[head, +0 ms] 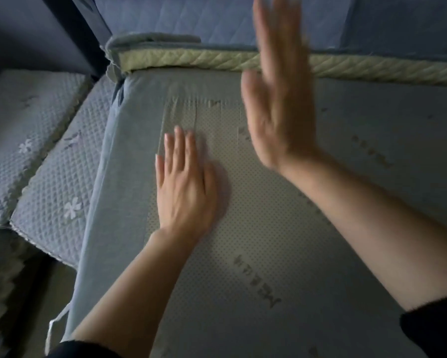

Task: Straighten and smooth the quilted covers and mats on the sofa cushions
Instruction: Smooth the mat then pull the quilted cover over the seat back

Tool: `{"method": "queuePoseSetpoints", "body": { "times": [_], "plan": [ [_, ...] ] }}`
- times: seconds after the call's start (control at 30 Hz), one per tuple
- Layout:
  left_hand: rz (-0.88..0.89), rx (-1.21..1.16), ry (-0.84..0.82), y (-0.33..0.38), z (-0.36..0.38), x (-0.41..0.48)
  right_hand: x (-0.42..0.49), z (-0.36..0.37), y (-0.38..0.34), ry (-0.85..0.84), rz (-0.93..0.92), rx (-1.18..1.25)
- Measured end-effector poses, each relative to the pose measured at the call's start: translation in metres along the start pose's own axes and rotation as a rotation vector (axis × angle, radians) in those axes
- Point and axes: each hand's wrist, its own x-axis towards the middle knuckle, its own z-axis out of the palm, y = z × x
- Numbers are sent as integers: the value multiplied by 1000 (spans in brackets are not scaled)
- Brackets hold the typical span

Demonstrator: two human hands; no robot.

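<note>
A large mat [281,241] lies underside up on the sofa seat, its dotted grey-beige backing with printed lettering facing me and a blue border [95,208] along its left side. My left hand [183,184] rests flat on the backing, palm down, fingers together. My right hand [279,99] is raised above the mat, fingers stretched out, blurred by motion, holding nothing. A pale green quilted edge [191,59] runs along the far side of the mat, where layers are stacked.
Two blue quilted covers with white flower embroidery [57,182] [18,140] lie on cushions to the left. A dark sofa frame post [88,40] stands at the back left. The blue quilted backrest [191,16] rises behind the mat.
</note>
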Motion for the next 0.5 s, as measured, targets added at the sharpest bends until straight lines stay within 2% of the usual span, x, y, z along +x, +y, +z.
{"method": "queuePoseSetpoints", "body": {
  "times": [0.07, 0.1, 0.13, 0.2, 0.27, 0.33, 0.4, 0.43, 0.47, 0.5],
  "plan": [
    [-21, -66, 225, -2, -33, 14, -51, 31, 18, -503, 6, -219],
    [-33, -85, 311, -5, -44, 18, -66, 38, 29, -646, 21, -287],
    [-44, -88, 352, -10, -48, 21, -70, 41, 34, -704, 39, -283],
    [-68, 46, 207, -23, -37, 7, -53, 39, 17, -652, 142, -165],
    [-46, 142, -3, -36, -7, -16, -16, 34, -10, -399, 206, 40],
    [-69, 97, -63, -45, 6, -25, 34, 28, -49, -68, 92, 284],
    [-77, -4, -8, -46, -9, -21, 58, 29, -74, 226, -102, 411],
    [-78, -50, 63, -46, -21, -16, 57, 38, -69, 229, -148, 380],
    [-92, -83, 153, -48, -35, -12, 44, 52, -61, 99, -159, 277],
    [-120, -105, 250, -53, -52, -7, 19, 72, -53, -146, -146, 107]
  ]
}}
